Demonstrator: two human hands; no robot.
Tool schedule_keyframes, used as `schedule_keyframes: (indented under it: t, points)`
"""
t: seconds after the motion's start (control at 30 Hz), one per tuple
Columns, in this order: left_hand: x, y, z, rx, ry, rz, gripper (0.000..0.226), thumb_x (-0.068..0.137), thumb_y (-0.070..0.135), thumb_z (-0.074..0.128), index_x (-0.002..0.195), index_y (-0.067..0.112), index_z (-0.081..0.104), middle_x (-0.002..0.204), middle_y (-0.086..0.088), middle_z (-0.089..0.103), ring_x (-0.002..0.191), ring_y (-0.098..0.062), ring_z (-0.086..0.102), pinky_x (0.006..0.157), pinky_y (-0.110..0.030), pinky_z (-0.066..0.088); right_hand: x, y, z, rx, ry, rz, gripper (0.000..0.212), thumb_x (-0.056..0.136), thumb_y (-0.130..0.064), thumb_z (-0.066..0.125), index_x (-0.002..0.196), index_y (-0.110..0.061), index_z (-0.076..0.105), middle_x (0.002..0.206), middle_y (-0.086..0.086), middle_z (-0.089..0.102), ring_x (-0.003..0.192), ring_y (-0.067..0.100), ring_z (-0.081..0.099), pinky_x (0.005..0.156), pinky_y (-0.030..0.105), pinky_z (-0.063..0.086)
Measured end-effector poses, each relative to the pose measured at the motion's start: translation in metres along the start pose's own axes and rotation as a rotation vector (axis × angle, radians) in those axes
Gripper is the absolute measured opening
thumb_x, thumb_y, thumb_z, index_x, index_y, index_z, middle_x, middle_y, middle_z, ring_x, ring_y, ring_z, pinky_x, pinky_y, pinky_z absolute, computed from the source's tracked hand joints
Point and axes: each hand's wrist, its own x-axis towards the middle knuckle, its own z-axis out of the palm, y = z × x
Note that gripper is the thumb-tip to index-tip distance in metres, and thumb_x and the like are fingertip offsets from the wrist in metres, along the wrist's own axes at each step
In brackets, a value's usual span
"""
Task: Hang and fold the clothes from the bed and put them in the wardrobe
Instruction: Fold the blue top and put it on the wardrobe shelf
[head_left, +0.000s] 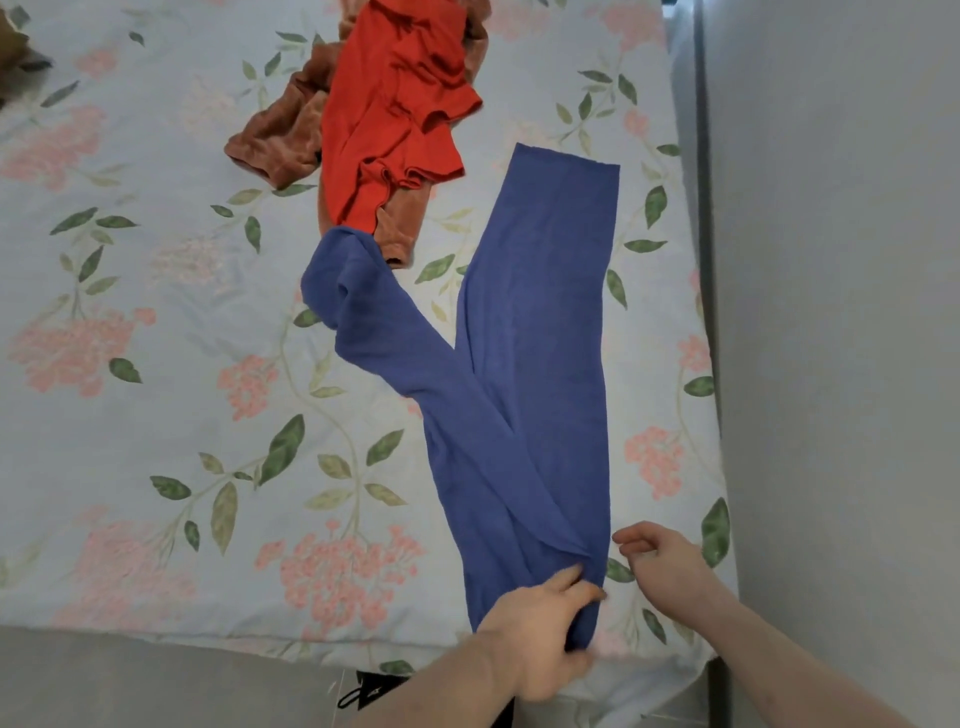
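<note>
Left hand (540, 629) grips blue trousers (524, 364) on bed (156, 364).

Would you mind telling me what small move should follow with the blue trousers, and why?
Probably bring the crumpled leg over onto the flat one: the left hand already grips the waist of the blue trousers, the right hand is free.
</note>
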Motion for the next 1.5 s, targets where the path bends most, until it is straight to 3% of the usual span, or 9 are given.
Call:
schedule_keyframes:
  t: [0.1,0.27,0.53,0.67,0.93,1.13,1.23,1.33,1.5]
  points:
    - [-0.002,-0.01,-0.01,-0.069,0.059,0.028,0.059,0.087,0.037,0.059,0.144,0.043,0.043,0.151,0.015,0.045,0.123,-0.018,0.056,0.099,-0.033,0.049,0.005,-0.014,0.005,0.026,0.029,-0.012,0.025,0.095,-0.012,0.052,0.108,-0.023,0.07,0.1,0.001,0.072,0.086,0.018,0.066,0.073,0.024,0.047]
    - [-0.018,-0.053,-0.045,-0.254,0.342,-0.166,0.049,0.08,0.017,0.05,0.123,0.039,0.059,0.095,0.025,0.062,0.084,-0.005,0.059,0.081,-0.019,0.046,0.021,-0.065,0.027,0.077,0.051,-0.173,0.036,0.087,-0.027,0.075,0.121,-0.023,0.064,0.11,-0.005,0.065,0.089,0.014,0.064,0.091,0.029,0.05]
    - [-0.03,-0.123,-0.109,-0.227,0.548,-0.388,0.04,0.086,0.006,0.052,0.111,0.036,0.062,0.114,0.024,0.056,0.086,0.0,0.06,0.074,-0.018,0.048,0.047,-0.148,0.093,-0.349,0.182,-0.433,0.059,0.086,-0.051,0.074,0.134,-0.028,0.048,0.128,-0.004,0.046,0.116,0.019,0.05,0.093,0.035,0.051]
    - [-0.026,-0.137,-0.127,-0.28,0.592,-0.419,0.038,0.085,0.003,0.053,0.107,0.033,0.064,0.117,0.017,0.055,0.083,-0.003,0.064,0.077,-0.025,0.053,0.057,-0.158,0.099,-0.45,0.234,-0.383,0.028,0.096,-0.041,0.064,0.116,-0.024,0.052,0.117,-0.001,0.054,0.106,0.022,0.055,0.087,0.036,0.049]
    - [-0.015,-0.159,-0.171,-0.245,0.697,-0.48,0.032,0.088,0.01,0.063,0.117,0.023,0.064,0.129,0.004,0.052,0.104,-0.012,0.057,0.084,-0.025,0.044,0.054,-0.147,0.044,0.363,0.404,-0.296,0.037,0.105,-0.026,0.044,0.072,-0.012,0.032,0.06,-0.002,0.035,0.054,0.012,0.03,0.053,0.028,0.03]
    - [0.013,-0.174,-0.201,0.025,0.532,-0.628,0.065,0.087,0.032,0.068,0.145,0.015,0.042,0.157,-0.009,0.031,0.142,-0.032,0.032,0.116,-0.04,0.03,0.089,-0.122,0.0,0.446,0.45,-0.046,0.036,0.103,-0.023,0.047,0.07,-0.014,0.036,0.067,0.003,0.039,0.067,0.025,0.039,0.063,0.039,0.032]
    - [0.04,-0.178,-0.22,0.091,0.5,-0.748,0.099,0.086,0.056,0.066,0.158,0.014,0.013,0.167,-0.011,0.003,0.152,-0.036,0.008,0.122,-0.048,0.02,0.102,-0.116,-0.003,0.295,0.373,-0.008,0.014,0.097,-0.026,0.061,0.103,-0.014,0.057,0.099,0.003,0.062,0.094,0.028,0.06,0.082,0.037,0.046]
    - [0.072,-0.179,-0.237,0.039,0.485,-0.894,0.135,0.074,0.077,0.068,0.159,0.015,-0.017,0.168,-0.01,-0.018,0.155,-0.037,-0.007,0.123,-0.056,0.011,0.106,-0.131,0.003,0.06,0.49,-0.178,0.049,0.085,-0.026,0.074,0.129,-0.015,0.054,0.125,0.006,0.056,0.112,0.029,0.056,0.099,0.047,0.048]
    - [0.101,-0.185,-0.238,0.037,0.413,-0.956,0.155,0.058,0.094,0.059,0.152,0.013,-0.034,0.161,-0.015,-0.034,0.15,-0.045,-0.021,0.118,-0.067,0.0,0.113,-0.181,0.025,-0.106,0.436,-0.623,0.051,0.081,-0.024,0.077,0.128,-0.026,0.058,0.126,-0.006,0.053,0.113,0.023,0.051,0.096,0.04,0.047]
